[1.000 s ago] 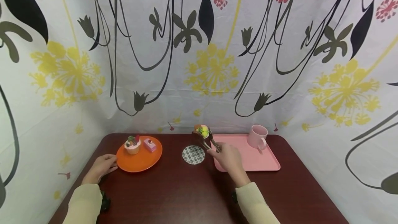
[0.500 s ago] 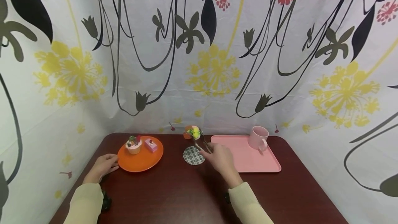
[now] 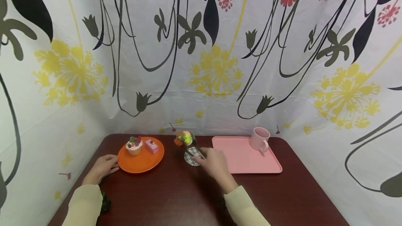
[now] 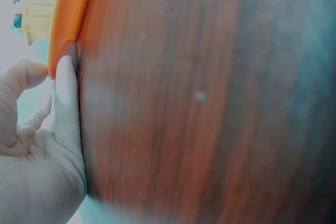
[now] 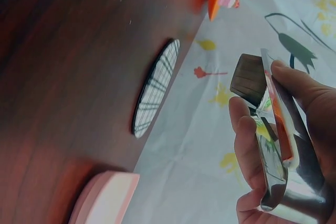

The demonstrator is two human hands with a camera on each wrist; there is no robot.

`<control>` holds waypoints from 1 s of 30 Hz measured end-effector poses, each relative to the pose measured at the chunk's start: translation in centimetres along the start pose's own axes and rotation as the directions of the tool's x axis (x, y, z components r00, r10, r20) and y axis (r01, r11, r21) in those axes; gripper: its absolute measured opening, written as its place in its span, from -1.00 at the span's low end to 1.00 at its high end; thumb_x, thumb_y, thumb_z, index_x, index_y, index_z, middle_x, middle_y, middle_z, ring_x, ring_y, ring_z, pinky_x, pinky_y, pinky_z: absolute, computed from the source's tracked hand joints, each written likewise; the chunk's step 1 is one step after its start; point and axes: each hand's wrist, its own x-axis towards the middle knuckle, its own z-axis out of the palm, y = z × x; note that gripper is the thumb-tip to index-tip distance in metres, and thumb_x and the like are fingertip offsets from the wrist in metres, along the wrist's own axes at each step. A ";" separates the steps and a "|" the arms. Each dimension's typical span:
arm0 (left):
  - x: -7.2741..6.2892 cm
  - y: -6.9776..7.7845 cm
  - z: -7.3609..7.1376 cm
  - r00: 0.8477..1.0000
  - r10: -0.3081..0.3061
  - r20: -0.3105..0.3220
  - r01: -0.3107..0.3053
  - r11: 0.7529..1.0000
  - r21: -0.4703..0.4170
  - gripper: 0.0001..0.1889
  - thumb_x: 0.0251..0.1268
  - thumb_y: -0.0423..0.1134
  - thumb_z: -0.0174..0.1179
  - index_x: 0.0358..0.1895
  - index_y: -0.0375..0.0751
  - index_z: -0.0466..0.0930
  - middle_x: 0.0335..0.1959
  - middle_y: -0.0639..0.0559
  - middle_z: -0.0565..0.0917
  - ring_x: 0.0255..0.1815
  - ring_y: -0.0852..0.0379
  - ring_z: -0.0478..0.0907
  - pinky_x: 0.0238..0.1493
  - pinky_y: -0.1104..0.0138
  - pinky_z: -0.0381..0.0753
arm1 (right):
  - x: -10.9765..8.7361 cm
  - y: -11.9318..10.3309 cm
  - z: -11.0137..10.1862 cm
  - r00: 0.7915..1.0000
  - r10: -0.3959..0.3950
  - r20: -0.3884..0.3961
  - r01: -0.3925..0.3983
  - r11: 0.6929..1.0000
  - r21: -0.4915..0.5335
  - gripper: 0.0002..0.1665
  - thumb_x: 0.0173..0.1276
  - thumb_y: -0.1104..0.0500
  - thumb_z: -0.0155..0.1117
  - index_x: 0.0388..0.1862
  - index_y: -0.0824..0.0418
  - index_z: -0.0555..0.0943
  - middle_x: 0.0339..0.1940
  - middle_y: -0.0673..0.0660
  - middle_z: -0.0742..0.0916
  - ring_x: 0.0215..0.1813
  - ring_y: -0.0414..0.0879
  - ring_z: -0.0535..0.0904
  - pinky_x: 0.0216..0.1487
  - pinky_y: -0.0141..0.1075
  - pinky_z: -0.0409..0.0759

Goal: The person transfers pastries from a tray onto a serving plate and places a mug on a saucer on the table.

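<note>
The right hand (image 3: pixel 215 165) grasps the tongs (image 5: pixel 298 140), which point forward-left and carry the colourful food piece (image 3: pixel 187 137) above the desk (image 3: pixel 150 198), rightward of the orange plate (image 3: pixel 138 162), whose rim the left hand (image 3: pixel 104 166) pinches.

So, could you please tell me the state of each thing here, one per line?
Left hand: pinches orange plate at rim
Right hand: grips metal tongs
Metal tongs: closed on food piece
Food piece: held aloft
Orange plate: carries cupcake and pink cake
Cupcake: upright on plate
Pink cake: on plate
Checked coaster: flat, bare
Pink tray: flat, bearing mug
Mug: upright, contents unclear
</note>
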 end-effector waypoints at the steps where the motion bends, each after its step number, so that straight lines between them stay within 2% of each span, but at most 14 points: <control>1: 0.1 -0.1 0.0 1.000 -0.002 -0.001 0.002 1.000 -0.005 -0.38 0.75 -0.14 -0.06 0.53 -0.64 0.23 0.41 -0.56 0.44 -0.03 0.22 0.69 0.00 0.36 0.85 | 0.0 -0.2 0.1 1.000 0.002 0.003 -0.002 1.000 0.003 -0.46 0.35 -0.26 0.55 0.14 0.03 0.85 -0.29 -0.05 0.88 -0.39 -0.19 0.61 -0.32 -0.23 0.60; 6: 0.4 -0.4 -0.2 1.000 -0.009 -0.011 0.009 1.000 -0.013 -0.37 0.73 -0.14 -0.05 0.54 -0.64 0.22 0.44 -0.57 0.42 -0.04 0.26 0.69 0.01 0.36 0.85 | -0.2 -0.9 0.6 1.000 -0.007 0.004 0.007 1.000 -0.003 -0.41 0.35 -0.28 0.55 0.24 -0.03 0.81 -0.29 -0.04 0.88 -0.42 -0.14 0.62 -0.34 -0.20 0.58; 13: 0.5 -0.6 -0.1 1.000 -0.013 -0.024 0.013 1.000 -0.009 -0.38 0.73 -0.14 -0.04 0.54 -0.63 0.23 0.46 -0.58 0.40 0.00 0.19 0.71 0.03 0.33 0.85 | -0.2 -2.0 1.6 0.999 -0.044 0.027 0.044 0.999 -0.023 -0.40 0.34 -0.33 0.52 0.23 -0.07 0.81 -0.26 0.00 0.88 -0.47 -0.14 0.59 -0.43 -0.26 0.52; 17: 0.4 -0.5 -0.1 1.000 -0.002 -0.016 0.002 1.000 -0.006 -0.37 0.73 -0.14 -0.03 0.53 -0.64 0.23 0.46 -0.59 0.40 0.02 0.13 0.72 0.03 0.31 0.86 | -0.3 -2.8 2.2 0.998 -0.048 0.036 0.048 0.999 -0.017 -0.45 0.34 -0.32 0.53 0.16 -0.07 0.83 -0.15 -0.03 0.89 -0.27 -0.06 0.72 -0.22 -0.11 0.63; 20: 0.2 -0.4 -0.1 1.000 -0.002 -0.015 0.002 1.000 -0.005 -0.38 0.72 -0.14 -0.03 0.53 -0.63 0.25 0.44 -0.57 0.42 0.04 0.11 0.72 0.02 0.33 0.85 | -0.3 -3.4 2.6 0.998 -0.048 0.040 0.049 0.998 -0.027 -0.51 0.33 -0.32 0.54 0.05 -0.05 0.85 -0.23 -0.08 0.86 -0.20 -0.06 0.73 -0.13 -0.05 0.64; 25: 0.1 -0.3 0.0 1.000 -0.008 -0.025 0.008 1.000 -0.007 -0.37 0.72 -0.13 -0.04 0.53 -0.64 0.24 0.44 -0.57 0.43 -0.01 0.18 0.71 0.03 0.33 0.85 | -0.3 -4.4 3.1 0.997 -0.042 0.066 0.043 0.999 -0.015 -0.51 0.32 -0.33 0.55 -0.07 0.00 0.85 -0.42 -0.15 0.76 -0.35 -0.14 0.62 -0.31 -0.16 0.56; 30: 0.0 -0.1 -0.1 0.999 -0.009 -0.031 0.009 1.000 -0.005 -0.37 0.71 -0.14 -0.03 0.54 -0.64 0.23 0.45 -0.58 0.41 0.00 0.17 0.71 0.04 0.31 0.85 | -0.1 -5.3 3.8 0.995 -0.042 0.095 0.041 0.999 0.008 -0.48 0.31 -0.35 0.54 0.03 -0.05 0.86 -0.35 -0.14 0.81 -0.33 -0.16 0.63 -0.34 -0.19 0.56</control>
